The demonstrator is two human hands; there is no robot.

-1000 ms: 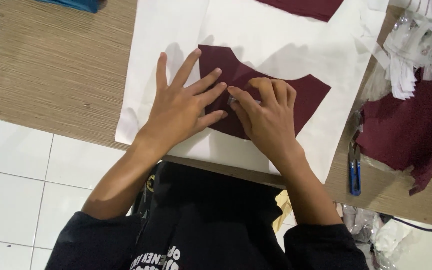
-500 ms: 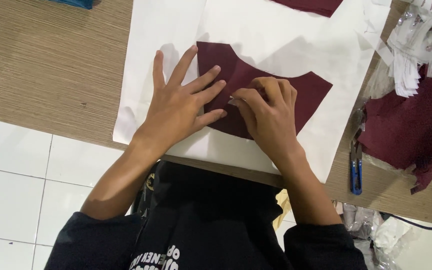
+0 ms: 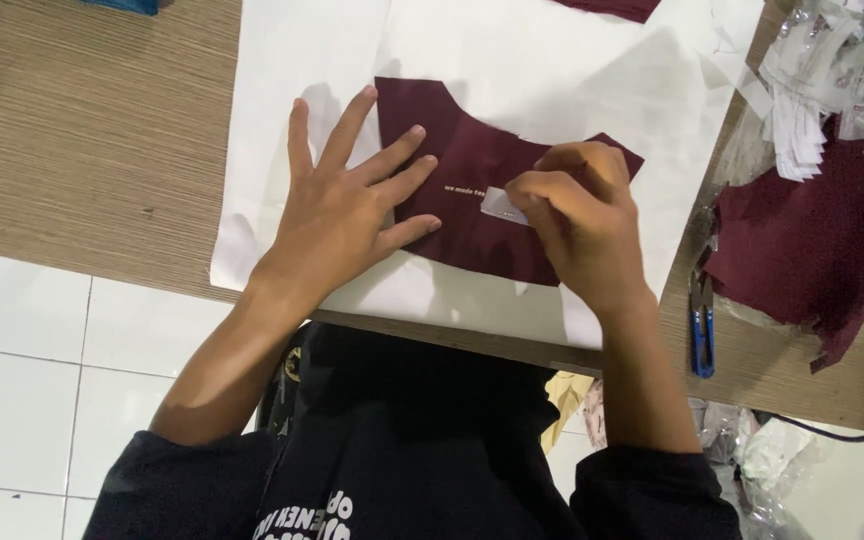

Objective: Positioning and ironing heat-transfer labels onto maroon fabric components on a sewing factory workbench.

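Note:
A curved maroon fabric piece [image 3: 472,170] lies on a white sheet [image 3: 572,80] on the wooden table. My left hand [image 3: 342,215] presses flat on the fabric's left part, fingers spread. My right hand [image 3: 577,215] has its fingers curled and pinches a small white strip of film [image 3: 502,205] that lifts off the fabric. A short line of small white print [image 3: 464,188] shows on the maroon cloth just left of the strip.
A pile of maroon fabric pieces [image 3: 812,250] and a heap of white paper strips [image 3: 822,90] sit at the right. Blue thread snips [image 3: 702,330] lie near the table's front edge. Another maroon piece [image 3: 612,8] is at the top. A black cable [image 3: 832,430] runs at lower right.
My right hand has curled up and drawn the white strip to the right, uncovering white print on the fabric. My left hand stays pressed flat.

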